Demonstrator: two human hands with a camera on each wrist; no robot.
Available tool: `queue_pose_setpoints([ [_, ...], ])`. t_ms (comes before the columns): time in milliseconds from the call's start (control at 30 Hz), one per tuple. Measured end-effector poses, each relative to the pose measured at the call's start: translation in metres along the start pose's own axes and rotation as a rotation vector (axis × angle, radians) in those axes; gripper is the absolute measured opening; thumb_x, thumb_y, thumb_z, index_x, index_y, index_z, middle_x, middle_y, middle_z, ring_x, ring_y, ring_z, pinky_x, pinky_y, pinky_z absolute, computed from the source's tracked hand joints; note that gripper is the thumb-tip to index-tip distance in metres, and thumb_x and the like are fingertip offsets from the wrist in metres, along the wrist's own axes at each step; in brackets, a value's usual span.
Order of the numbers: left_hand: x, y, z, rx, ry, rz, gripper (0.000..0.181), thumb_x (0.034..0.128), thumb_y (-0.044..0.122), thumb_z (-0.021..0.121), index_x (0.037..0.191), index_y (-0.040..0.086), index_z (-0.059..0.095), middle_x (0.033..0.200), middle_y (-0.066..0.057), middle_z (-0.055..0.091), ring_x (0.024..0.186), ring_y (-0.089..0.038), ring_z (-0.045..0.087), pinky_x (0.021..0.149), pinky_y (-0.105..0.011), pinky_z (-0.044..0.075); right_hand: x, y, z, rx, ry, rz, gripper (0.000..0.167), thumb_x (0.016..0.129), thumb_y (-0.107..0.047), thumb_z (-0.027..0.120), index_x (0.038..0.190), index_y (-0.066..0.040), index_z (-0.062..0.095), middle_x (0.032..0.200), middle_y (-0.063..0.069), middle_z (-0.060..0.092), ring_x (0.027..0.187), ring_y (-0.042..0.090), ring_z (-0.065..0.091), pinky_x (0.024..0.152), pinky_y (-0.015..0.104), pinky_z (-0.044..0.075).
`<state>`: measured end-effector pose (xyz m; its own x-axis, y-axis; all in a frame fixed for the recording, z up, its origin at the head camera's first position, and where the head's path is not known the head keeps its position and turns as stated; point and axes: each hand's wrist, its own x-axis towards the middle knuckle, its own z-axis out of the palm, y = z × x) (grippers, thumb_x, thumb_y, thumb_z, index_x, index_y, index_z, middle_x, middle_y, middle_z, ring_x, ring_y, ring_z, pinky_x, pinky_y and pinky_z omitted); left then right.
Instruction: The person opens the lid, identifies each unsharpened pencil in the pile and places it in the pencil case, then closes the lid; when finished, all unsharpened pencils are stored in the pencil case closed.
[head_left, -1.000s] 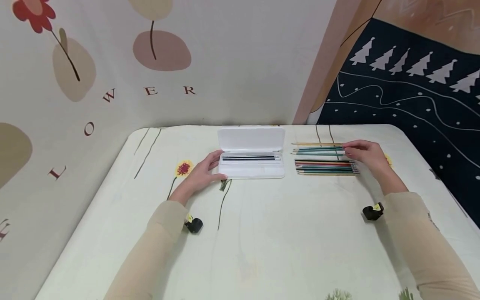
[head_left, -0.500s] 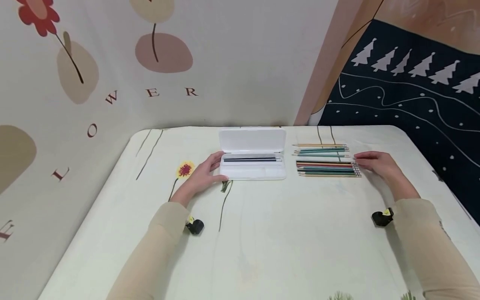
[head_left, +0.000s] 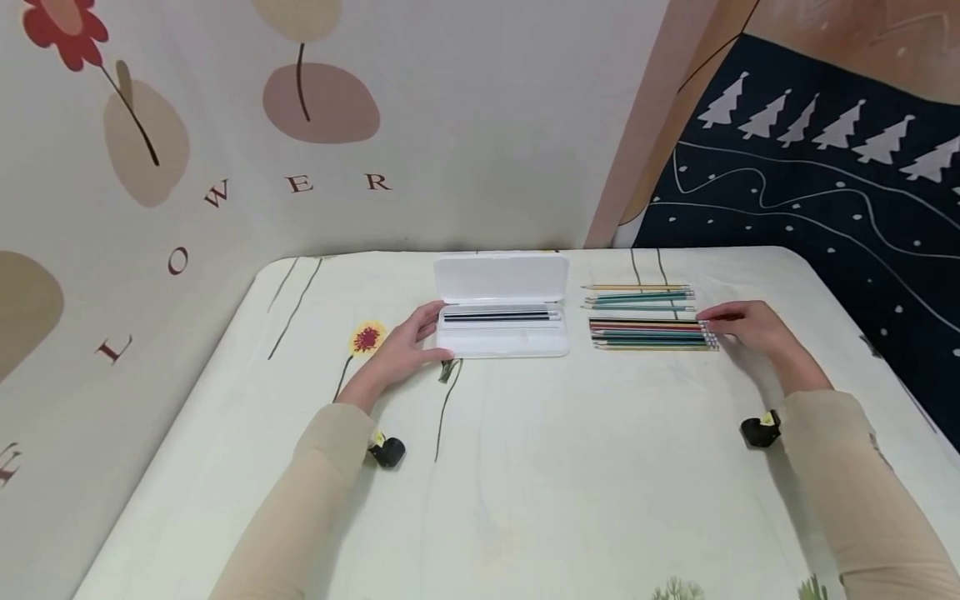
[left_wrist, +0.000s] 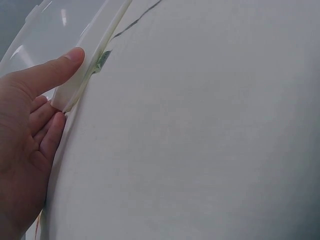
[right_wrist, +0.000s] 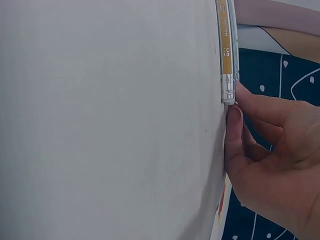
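Note:
A white pencil case (head_left: 502, 343) lies with its lid raised at the table's far middle, a few dark pencils (head_left: 498, 317) along its back compartment. My left hand (head_left: 401, 350) grips the case's left end; in the left wrist view the thumb (left_wrist: 70, 59) lies over its edge. To the right of the case is a close row of several pencils (head_left: 652, 335), eraser ends rightward. At those ends my right hand (head_left: 757, 329) pinches the rearmost black pencil (head_left: 637, 321) between thumb and fingers. The right wrist view shows a yellow pencil (right_wrist: 227, 40) in front, partly hiding the pinch.
Behind the row lie a tan pencil (head_left: 637, 287) and several green pencils (head_left: 645, 297). A white cloth with printed flowers covers the table (head_left: 525, 467). A printed wall hanging (head_left: 487, 167) rises along the table's back edge.
My right hand has left the green pencils at the back, come toward the front row, then shifted slightly left onto its pencil ends. The left hand stays on the case.

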<state>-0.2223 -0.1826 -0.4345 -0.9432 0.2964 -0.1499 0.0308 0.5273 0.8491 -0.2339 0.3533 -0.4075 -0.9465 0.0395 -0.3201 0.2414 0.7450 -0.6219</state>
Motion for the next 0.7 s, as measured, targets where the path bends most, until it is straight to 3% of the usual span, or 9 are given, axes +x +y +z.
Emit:
queue_pose_setpoints([
  [300, -0.001, 0.002, -0.001, 0.008, 0.005, -0.004, 0.091, 0.0861, 0.024, 0.079, 0.158, 0.022, 0.024, 0.165, -0.007, 0.029, 0.150, -0.028, 0.034, 0.126, -0.041, 0.027, 0.001, -0.002, 0.000, 0.007, 0.010, -0.010, 0.039, 0.101, -0.017, 0.054, 0.134, 0.005, 0.054, 0.135, 0.029, 0.049, 0.114, 0.036, 0.043, 0.089, 0.037, 0.043],
  [500, -0.001, 0.002, -0.001, 0.002, 0.003, -0.004, 0.091, 0.0854, 0.025, 0.080, 0.158, 0.023, 0.025, 0.165, -0.007, 0.030, 0.150, -0.028, 0.035, 0.126, -0.042, 0.028, -0.004, 0.002, -0.002, 0.068, 0.036, 0.019, 0.052, 0.100, -0.034, 0.058, 0.138, 0.001, 0.053, 0.145, 0.025, 0.045, 0.118, 0.032, 0.040, 0.087, 0.033, 0.042],
  [600, -0.001, 0.000, 0.000, 0.008, -0.005, -0.006, 0.091, 0.0855, 0.026, 0.080, 0.158, 0.023, 0.025, 0.165, -0.007, 0.029, 0.150, -0.027, 0.035, 0.126, -0.042, 0.028, -0.009, 0.005, -0.004, 0.116, 0.039, 0.029, 0.054, 0.097, -0.047, 0.060, 0.135, -0.010, 0.060, 0.144, 0.013, 0.047, 0.116, 0.020, 0.040, 0.085, 0.023, 0.041],
  [700, -0.001, 0.000, 0.001, 0.001, -0.002, 0.002, 0.090, 0.0853, 0.025, 0.080, 0.157, 0.024, 0.026, 0.165, -0.006, 0.030, 0.149, -0.027, 0.035, 0.126, -0.041, 0.028, -0.013, 0.006, -0.007, 0.206, 0.062, 0.022, 0.030, 0.094, -0.048, 0.064, 0.118, -0.032, 0.072, 0.125, -0.012, 0.054, 0.108, 0.004, 0.043, 0.079, 0.012, 0.042],
])
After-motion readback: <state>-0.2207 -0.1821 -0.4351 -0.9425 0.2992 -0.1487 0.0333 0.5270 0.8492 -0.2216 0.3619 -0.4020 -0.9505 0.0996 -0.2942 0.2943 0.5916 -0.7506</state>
